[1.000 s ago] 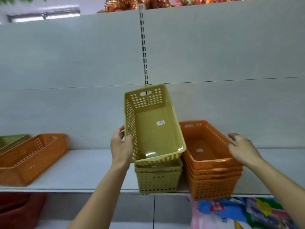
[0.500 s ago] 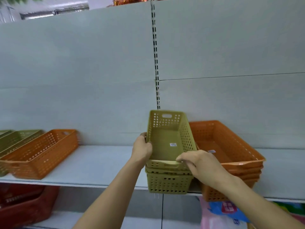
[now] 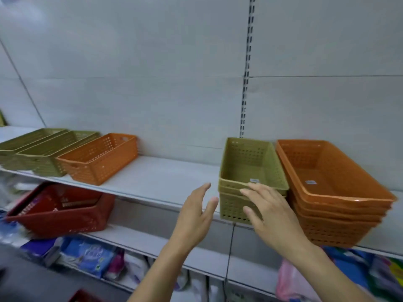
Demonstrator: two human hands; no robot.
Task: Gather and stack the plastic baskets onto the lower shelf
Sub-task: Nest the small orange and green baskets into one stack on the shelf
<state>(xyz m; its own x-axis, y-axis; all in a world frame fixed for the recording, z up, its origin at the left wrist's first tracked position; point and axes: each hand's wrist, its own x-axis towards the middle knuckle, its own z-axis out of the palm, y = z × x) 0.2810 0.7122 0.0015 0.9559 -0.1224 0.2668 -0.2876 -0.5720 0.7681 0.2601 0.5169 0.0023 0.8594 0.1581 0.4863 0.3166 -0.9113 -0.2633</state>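
Landmark: green stack (image 3: pixel 250 179), nested, placed on the white shelf (image 3: pixel 165 179).
Far left of it: two green baskets (image 3: pixel 41 149) and one orange basket (image 3: pixel 98 158).
Left hand (image 3: pixel 194 216): fingers spread, nothing held, just left of the stack.
Right hand (image 3: pixel 270 212): open, fingertips laid against the stack's front rim.
Right of it: orange stack (image 3: pixel 333 192), placed just beside.

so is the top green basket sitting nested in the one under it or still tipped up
Nested and level. The top green basket sits down inside the lower green basket, rims close and parallel, on the shelf. Only a label shows inside.
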